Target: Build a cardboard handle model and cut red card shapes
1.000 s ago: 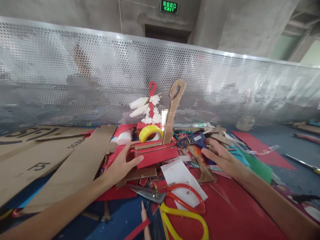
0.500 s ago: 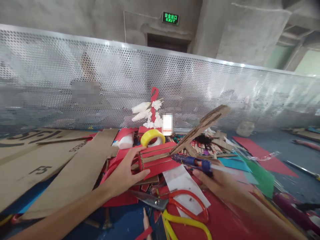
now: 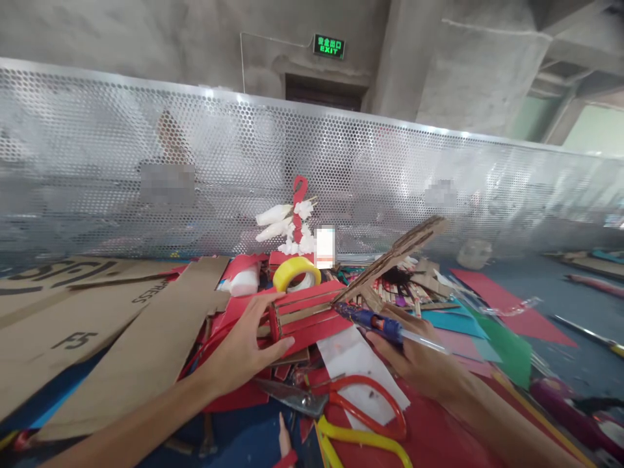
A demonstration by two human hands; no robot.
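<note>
My left hand (image 3: 248,344) grips the left end of a red cardboard piece (image 3: 307,328) with brown strips along its top, thumb in front and fingers behind. A long brown cardboard arm (image 3: 397,253) slants up and right from its far end. My right hand (image 3: 414,354) is closed round a blue hot glue gun (image 3: 373,320), a clear glue stick (image 3: 425,341) poking out of its back. The gun's nozzle meets the foot of the brown arm; whether it touches is too small to tell. Scissors (image 3: 312,400) with red and yellow handles lie open in front.
Behind the work stand a yellow tape roll (image 3: 287,265) and a red stand with white flowers (image 3: 298,227). Flattened cardboard (image 3: 131,325) covers the left. Coloured sheets (image 3: 507,344) and a purple tool (image 3: 570,413) lie right. A perforated metal screen (image 3: 219,162) closes off the back.
My right hand and the glue gun have shifted slightly left, the nozzle staying at the joint. My left hand keeps its hold. The whole view has moved a little.
</note>
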